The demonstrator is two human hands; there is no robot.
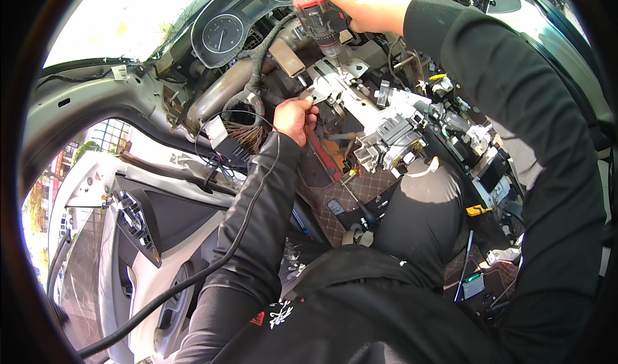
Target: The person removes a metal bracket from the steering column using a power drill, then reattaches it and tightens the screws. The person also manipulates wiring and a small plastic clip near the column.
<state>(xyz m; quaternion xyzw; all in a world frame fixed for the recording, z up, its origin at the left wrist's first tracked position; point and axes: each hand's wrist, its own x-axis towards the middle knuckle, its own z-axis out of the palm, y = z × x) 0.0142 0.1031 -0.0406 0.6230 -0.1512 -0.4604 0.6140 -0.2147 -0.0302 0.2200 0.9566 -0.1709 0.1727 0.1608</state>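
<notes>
- Head view: right hand (367,3) clamps its grip on a red-topped power driver (320,17), bit down on the stripped steering column (360,103).
- Left hand (295,118) pinches a bracket beside it.
- Driver looks heavy and rigid; best held by its body.

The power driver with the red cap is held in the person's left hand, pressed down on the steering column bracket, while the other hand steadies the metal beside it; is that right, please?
Not quite. The head view shows the right hand holding the power driver on the steering column bracket; the left hand steadies the metal beside it.
</notes>
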